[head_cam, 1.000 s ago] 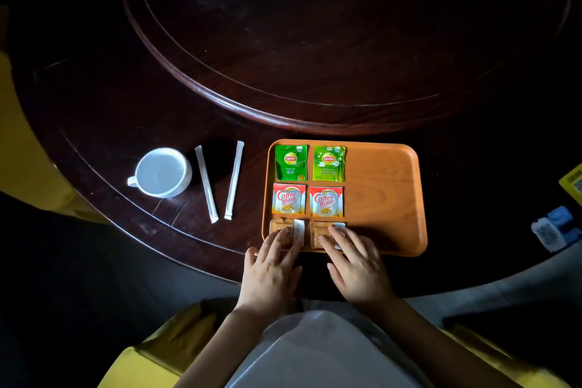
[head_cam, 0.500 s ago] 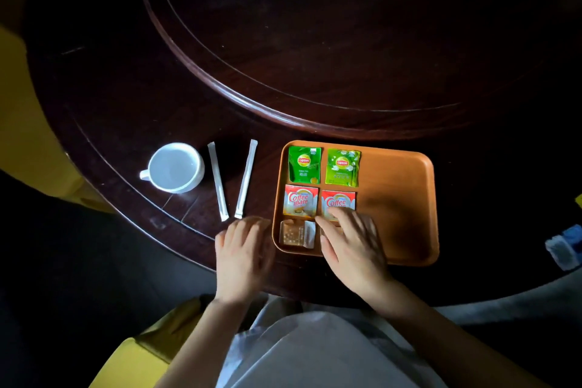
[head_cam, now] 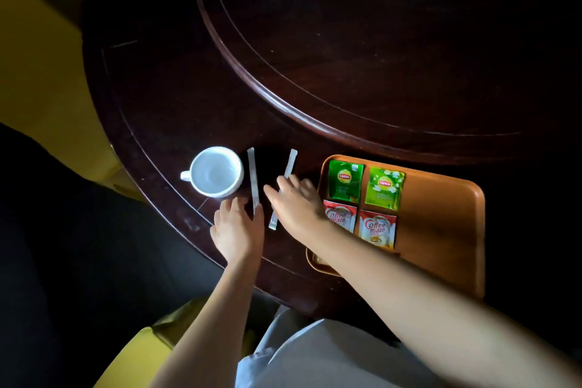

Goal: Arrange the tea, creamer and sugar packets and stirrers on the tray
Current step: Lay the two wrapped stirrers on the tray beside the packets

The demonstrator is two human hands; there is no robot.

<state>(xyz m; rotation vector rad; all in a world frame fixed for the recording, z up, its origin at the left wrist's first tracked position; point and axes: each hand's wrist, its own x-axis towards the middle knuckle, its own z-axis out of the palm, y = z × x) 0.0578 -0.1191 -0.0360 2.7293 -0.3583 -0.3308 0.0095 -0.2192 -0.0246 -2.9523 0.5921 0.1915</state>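
An orange tray (head_cam: pixel 441 224) lies on the dark table at the right. It holds two green tea packets (head_cam: pixel 345 181) (head_cam: pixel 384 187) in its far row and two red creamer packets (head_cam: pixel 341 219) (head_cam: pixel 378 228) below them. My right forearm hides the tray's near left corner. Two white wrapped stirrers lie on the table left of the tray. My left hand (head_cam: pixel 239 227) touches the near end of the left stirrer (head_cam: pixel 252 178), fingers apart. My right hand (head_cam: pixel 296 203) lies over the middle of the right stirrer (head_cam: pixel 288 168), fingers spread, not closed on it.
A white cup (head_cam: pixel 217 172) stands just left of the stirrers, handle to the left. A raised round turntable (head_cam: pixel 378 57) fills the table's middle behind the tray. Yellow chair covers (head_cam: pixel 37 72) sit at the left and near me.
Both hands left the tray's near row and moved left to the two stirrers. My right arm now crosses the tray's near left corner. The view shifted left.
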